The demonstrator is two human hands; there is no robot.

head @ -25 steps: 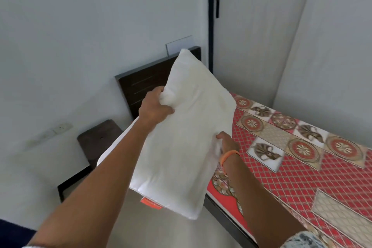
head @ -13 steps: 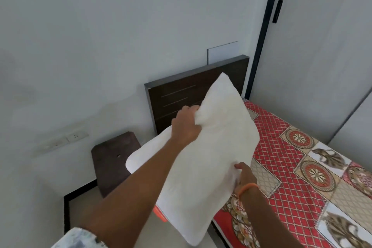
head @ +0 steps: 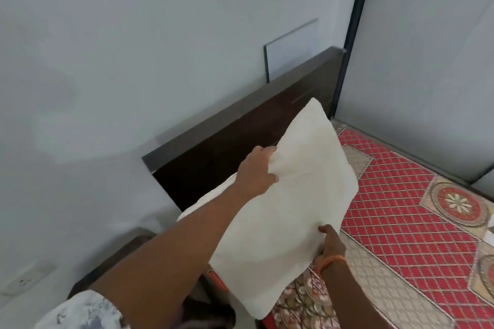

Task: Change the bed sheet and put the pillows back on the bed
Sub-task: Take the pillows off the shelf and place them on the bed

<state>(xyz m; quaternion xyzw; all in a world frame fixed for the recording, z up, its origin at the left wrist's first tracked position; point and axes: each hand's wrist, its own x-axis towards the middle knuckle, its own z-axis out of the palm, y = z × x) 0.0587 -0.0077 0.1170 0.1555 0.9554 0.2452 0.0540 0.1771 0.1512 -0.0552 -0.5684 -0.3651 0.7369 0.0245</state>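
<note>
Pale grey walls (head: pixel 133 61) close in this corner of the room, and a dark wooden headboard (head: pixel 240 128) stands against them at the top of the bed. A red bed sheet (head: pixel 401 208) with a lattice pattern and round floral medallions covers the mattress on the right and looks already spread flat. Beyond the headboard a dark vertical frame (head: pixel 352 35) edges a grey panel, probably a door or wardrobe front. Held up in the air over the head end of the bed, near the headboard, is a plain white pillow (head: pixel 288 208), tilted so one corner points up toward the wall. The person's left hand (head: pixel 256 173) grips the pillow's upper left edge, fingers curled over the fabric and bunching it. Their right hand (head: pixel 331 243), with an orange band (head: pixel 331 262) at the wrist, holds the lower right edge, the fingers tucked behind the pillow so I can see only the thumb side pinching it. A small orange tag (head: pixel 213 275) shows at the pillow's lower edge. Low on the left, a dark bedside table (head: pixel 112 262) sits beside the bed, and a wall socket (head: pixel 24 279) is set just above the floor line. A patterned sleeve (head: pixel 80 312) covers the left upper arm.
</note>
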